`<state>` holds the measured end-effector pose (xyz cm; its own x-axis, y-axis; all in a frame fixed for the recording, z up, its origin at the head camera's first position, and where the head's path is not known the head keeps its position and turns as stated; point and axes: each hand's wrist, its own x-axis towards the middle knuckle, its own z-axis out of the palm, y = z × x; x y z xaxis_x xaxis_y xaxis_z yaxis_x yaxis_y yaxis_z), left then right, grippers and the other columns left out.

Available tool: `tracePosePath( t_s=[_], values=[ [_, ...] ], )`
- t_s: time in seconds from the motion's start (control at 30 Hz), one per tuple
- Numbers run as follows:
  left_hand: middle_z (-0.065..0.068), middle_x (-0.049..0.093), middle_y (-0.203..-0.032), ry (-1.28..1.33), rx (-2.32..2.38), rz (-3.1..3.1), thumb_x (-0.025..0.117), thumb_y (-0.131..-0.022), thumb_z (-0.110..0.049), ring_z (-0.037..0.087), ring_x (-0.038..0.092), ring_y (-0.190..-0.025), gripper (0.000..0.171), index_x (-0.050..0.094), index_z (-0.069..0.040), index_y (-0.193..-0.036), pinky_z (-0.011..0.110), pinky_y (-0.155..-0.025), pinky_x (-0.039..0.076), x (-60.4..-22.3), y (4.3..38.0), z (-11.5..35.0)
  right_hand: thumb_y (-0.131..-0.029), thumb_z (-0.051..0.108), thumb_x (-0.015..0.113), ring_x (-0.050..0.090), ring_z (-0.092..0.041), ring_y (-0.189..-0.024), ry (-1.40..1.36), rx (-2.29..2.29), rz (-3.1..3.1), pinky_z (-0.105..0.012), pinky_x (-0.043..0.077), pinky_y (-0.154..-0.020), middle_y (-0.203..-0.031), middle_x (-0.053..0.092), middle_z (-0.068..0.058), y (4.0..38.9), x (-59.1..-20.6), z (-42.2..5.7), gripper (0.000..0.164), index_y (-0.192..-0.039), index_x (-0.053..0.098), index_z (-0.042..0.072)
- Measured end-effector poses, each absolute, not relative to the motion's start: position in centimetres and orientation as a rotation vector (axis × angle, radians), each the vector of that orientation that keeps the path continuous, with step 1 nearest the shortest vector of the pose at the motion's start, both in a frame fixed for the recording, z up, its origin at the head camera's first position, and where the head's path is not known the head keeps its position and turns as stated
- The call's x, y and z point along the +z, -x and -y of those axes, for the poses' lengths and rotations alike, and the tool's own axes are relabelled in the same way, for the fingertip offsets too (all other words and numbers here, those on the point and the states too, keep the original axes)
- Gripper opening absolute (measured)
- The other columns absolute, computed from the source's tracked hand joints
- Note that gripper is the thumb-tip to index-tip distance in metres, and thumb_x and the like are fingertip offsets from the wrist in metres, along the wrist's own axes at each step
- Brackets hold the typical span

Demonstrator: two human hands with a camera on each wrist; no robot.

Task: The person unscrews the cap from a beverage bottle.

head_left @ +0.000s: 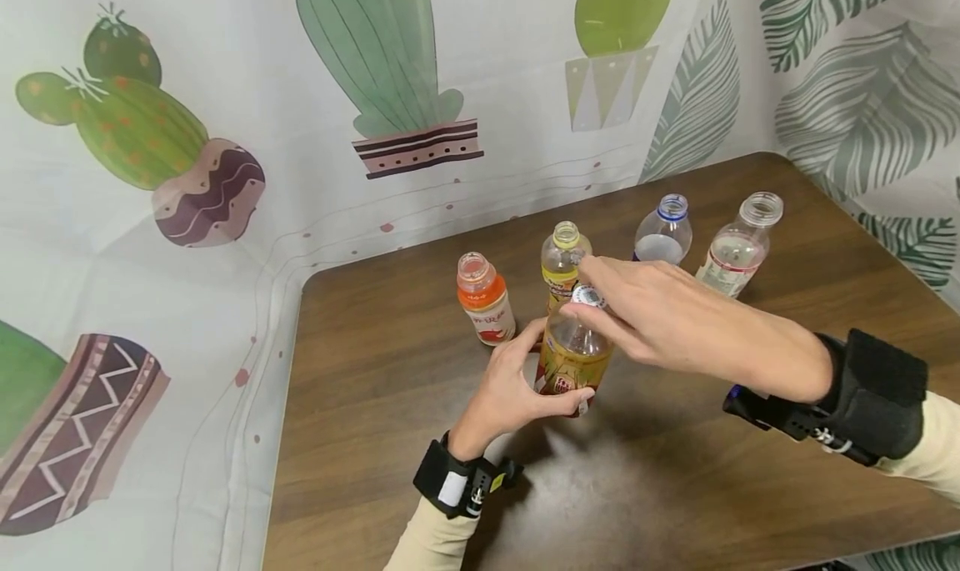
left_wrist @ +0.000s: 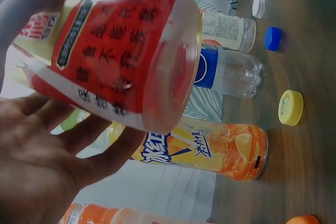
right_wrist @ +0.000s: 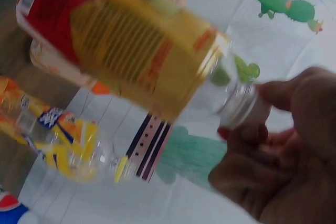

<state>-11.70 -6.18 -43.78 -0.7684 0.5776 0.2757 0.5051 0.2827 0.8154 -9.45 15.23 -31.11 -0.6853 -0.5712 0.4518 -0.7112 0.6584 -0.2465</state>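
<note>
My left hand (head_left: 517, 388) grips a clear plastic bottle (head_left: 573, 356) with a red and gold label around its body. Its base shows in the left wrist view, held up off the table. At the bottle's neck, my right hand (head_left: 675, 321) pinches the white cap (head_left: 588, 296) between thumb and fingers. The right wrist view shows the bottle tilted, its capped mouth (right_wrist: 244, 111) at those fingertips. Just behind stands an uncapped bottle with a yellow label (left_wrist: 210, 148), partly hidden by the right hand in the head view.
Uncapped bottles stand along the back of the brown table (head_left: 375, 438): an orange-labelled one (head_left: 487, 304), one with a blue neck ring (head_left: 663, 233), and a wide-mouthed clear one (head_left: 738, 246). Loose white (left_wrist: 259, 6), blue (left_wrist: 273, 38), yellow (left_wrist: 291, 107) and orange (left_wrist: 303, 220) caps lie before them.
</note>
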Motion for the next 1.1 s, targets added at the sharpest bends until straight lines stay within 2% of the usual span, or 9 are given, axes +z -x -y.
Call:
tracePosePath(
  t_s=[0.17, 0.3, 0.43, 0.57, 0.77, 0.87, 0.93, 1.0, 1.1],
  values=[
    [-0.011, 0.067, -0.120, -1.018, 1.475, -2.334, 0.086, -0.072, -0.036, 0.003, 0.062, -0.105, 0.074, 0.051, -0.030, -0.136, 0.029, -0.090, 0.053, -44.1, 11.8, 6.4, -0.104, 0.031, 0.050, 0.044, -0.004, -0.074, -1.186, 0.567, 2.516, -0.021, 0.042, -0.064, -0.081, 0.047, 0.008, 9.9, -31.7, -16.2, 0.018, -0.099, 0.052, 0.013],
    [-0.008, 0.068, -0.121, -1.096, 1.437, -2.263, 0.085, -0.074, -0.033, 0.004, 0.063, -0.108, 0.074, 0.050, -0.027, -0.138, 0.028, -0.094, 0.052, -44.7, 12.1, 6.5, -0.105, 0.028, 0.048, 0.043, -0.011, -0.086, -1.275, 0.438, 2.514, -0.023, 0.040, -0.074, -0.088, 0.049, 0.005, 9.8, -32.5, -16.1, 0.018, -0.098, 0.053, 0.013],
    [-0.006, 0.067, -0.124, -1.140, 1.429, -2.199, 0.086, -0.074, -0.029, 0.006, 0.062, -0.112, 0.077, 0.048, -0.026, -0.141, 0.029, -0.100, 0.050, -45.3, 12.2, 6.8, -0.100, 0.020, 0.055, 0.043, -0.018, -0.094, -1.321, 0.304, 2.513, -0.027, 0.038, -0.081, -0.098, 0.054, 0.001, 9.5, -32.7, -15.7, 0.011, -0.104, 0.055, 0.011],
    [-0.008, 0.067, -0.125, -1.122, 1.422, -2.198, 0.086, -0.075, -0.032, 0.006, 0.062, -0.113, 0.078, 0.047, -0.028, -0.142, 0.029, -0.099, 0.050, -45.6, 12.1, 6.7, -0.094, 0.017, 0.062, 0.045, -0.018, -0.095, -1.294, 0.266, 2.547, -0.029, 0.041, -0.082, -0.102, 0.055, 0.001, 9.4, -32.7, -16.0, 0.017, -0.108, 0.056, 0.011],
    [-0.013, 0.067, -0.118, -1.013, 1.444, -2.384, 0.088, -0.071, -0.041, 0.003, 0.063, -0.103, 0.076, 0.050, -0.033, -0.136, 0.026, -0.088, 0.054, -45.8, 11.7, 5.9, -0.097, 0.035, 0.061, 0.060, -0.015, -0.088, -0.986, 0.319, 2.681, -0.034, 0.051, -0.077, -0.099, 0.065, -0.001, 9.2, -30.3, -17.0, 0.037, -0.121, 0.058, 0.006],
    [-0.012, 0.066, -0.121, -1.004, 1.450, -2.489, 0.087, -0.070, -0.043, 0.003, 0.063, -0.103, 0.077, 0.049, -0.034, -0.137, 0.026, -0.086, 0.055, -45.5, 11.6, 5.6, -0.098, 0.041, 0.059, 0.057, -0.012, -0.064, -0.743, 0.366, 2.701, -0.033, 0.050, -0.055, -0.079, 0.063, 0.002, 8.7, -28.8, -17.0, 0.034, -0.103, 0.062, 0.008],
    [-0.011, 0.065, -0.122, -1.011, 1.446, -2.542, 0.087, -0.071, -0.043, 0.004, 0.063, -0.103, 0.077, 0.049, -0.033, -0.137, 0.026, -0.085, 0.055, -45.4, 11.6, 5.5, -0.098, 0.043, 0.059, 0.046, -0.009, -0.051, -0.644, 0.365, 2.713, -0.028, 0.039, -0.044, -0.065, 0.052, 0.004, 8.5, -28.7, -16.7, 0.036, -0.083, 0.057, 0.011],
    [-0.010, 0.063, -0.123, -1.018, 1.427, -2.589, 0.086, -0.072, -0.043, 0.004, 0.062, -0.103, 0.077, 0.049, -0.031, -0.138, 0.026, -0.084, 0.055, -45.2, 11.6, 5.4, -0.099, 0.046, 0.056, 0.039, -0.009, -0.046, -0.585, 0.368, 2.780, -0.026, 0.033, -0.042, -0.059, 0.044, 0.005, 8.3, -29.1, -16.3, 0.043, -0.072, 0.050, 0.013],
    [-0.008, 0.062, -0.125, -1.023, 1.371, -2.636, 0.084, -0.074, -0.045, 0.007, 0.061, -0.104, 0.077, 0.048, -0.027, -0.140, 0.027, -0.085, 0.056, -45.2, 11.4, 5.2, -0.099, 0.044, 0.056, 0.039, -0.010, -0.046, -0.552, 0.418, 2.860, -0.025, 0.033, -0.043, -0.057, 0.040, 0.004, 8.2, -30.3, -15.7, 0.045, -0.068, 0.048, 0.014]
  ],
)
